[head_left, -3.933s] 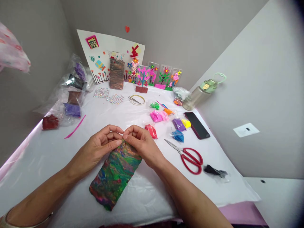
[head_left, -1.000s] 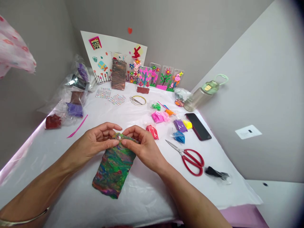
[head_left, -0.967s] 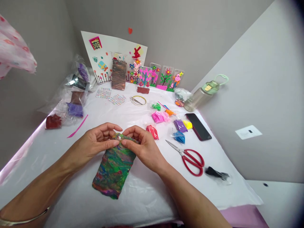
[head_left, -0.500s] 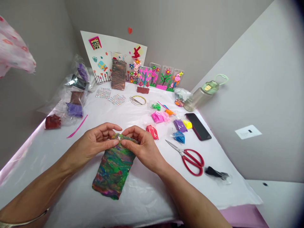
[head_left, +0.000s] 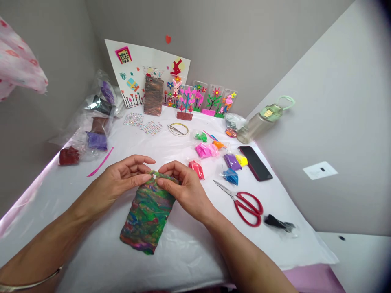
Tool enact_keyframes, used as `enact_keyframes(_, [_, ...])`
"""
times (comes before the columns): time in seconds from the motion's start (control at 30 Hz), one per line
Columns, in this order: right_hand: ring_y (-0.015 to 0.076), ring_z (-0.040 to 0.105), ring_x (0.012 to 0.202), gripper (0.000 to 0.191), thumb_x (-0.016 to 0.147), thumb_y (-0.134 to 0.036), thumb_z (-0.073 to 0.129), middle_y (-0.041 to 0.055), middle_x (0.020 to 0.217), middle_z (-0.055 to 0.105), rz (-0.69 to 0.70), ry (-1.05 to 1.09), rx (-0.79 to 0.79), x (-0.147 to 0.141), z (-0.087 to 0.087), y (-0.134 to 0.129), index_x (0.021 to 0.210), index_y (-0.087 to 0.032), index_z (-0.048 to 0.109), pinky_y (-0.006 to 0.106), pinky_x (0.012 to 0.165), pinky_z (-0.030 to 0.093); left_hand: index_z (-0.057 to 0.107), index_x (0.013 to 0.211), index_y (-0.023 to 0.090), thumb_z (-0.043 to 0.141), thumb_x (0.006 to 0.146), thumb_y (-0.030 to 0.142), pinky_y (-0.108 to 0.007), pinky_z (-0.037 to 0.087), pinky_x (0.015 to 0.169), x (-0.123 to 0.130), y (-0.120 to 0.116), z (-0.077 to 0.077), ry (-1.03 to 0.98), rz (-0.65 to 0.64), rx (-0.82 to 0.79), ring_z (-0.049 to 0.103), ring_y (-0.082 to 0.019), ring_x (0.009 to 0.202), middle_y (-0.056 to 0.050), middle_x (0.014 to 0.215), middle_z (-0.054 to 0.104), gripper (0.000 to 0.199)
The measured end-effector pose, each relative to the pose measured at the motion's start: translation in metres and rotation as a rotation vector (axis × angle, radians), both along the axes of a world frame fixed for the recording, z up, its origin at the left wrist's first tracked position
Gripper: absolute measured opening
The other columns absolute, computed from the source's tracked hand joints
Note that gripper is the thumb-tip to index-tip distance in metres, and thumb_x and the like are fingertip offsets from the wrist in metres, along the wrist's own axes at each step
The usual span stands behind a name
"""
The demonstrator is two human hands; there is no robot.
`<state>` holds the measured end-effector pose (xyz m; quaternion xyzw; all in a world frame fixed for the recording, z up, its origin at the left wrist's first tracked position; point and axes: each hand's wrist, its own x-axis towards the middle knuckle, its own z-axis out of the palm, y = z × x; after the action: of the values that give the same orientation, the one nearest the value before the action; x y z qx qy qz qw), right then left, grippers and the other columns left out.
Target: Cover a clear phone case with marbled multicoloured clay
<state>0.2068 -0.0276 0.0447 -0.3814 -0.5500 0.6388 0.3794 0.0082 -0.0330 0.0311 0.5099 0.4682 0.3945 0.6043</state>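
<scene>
A phone case covered in marbled green, red, blue and purple clay (head_left: 149,215) is held tilted above the white table cover. At its upper left edge, the thumb and fingers of my left hand (head_left: 130,175) pinch close to a small white gap in the clay. My right hand (head_left: 185,187) grips the upper right edge, thumb on the clay face and fingers behind. Both thumbs lie near the gap; the fingertips behind the case are partly hidden. To the right of my right hand lie scissors with red handles (head_left: 244,203), blades slightly apart.
Bagged clay lies right of centre, including pink (head_left: 207,150), red (head_left: 196,169) and blue (head_left: 230,176) lumps. Beyond are a phone (head_left: 255,162) and a bottle (head_left: 259,122). Decorated cases (head_left: 186,101) lean at the back. More clay bags (head_left: 97,140) sit at left.
My left thumb and fingers have shifted slightly up and away from the gap, showing more of it. My right hand keeps its grip, and the case stays nearly in place.
</scene>
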Motion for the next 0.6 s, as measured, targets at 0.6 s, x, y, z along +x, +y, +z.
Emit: enact_keyframes(0.6, [0.0129,0.055,0.070,0.012,0.082,-0.023,0.070,-0.0021,0.077,0.060,0.022,-0.013,0.004,-0.0005,-0.0013,-0.0009,0.091,-0.019,0.064,0.025,0.062,0.041,0.071,0.085,0.028,0.066,0.090,0.042,-0.019,0.045,0.072,-0.0005,0.0010,0.0005,0.090,0.028,0.091,0.057,-0.014,0.080,0.005,0.081,0.065,0.015])
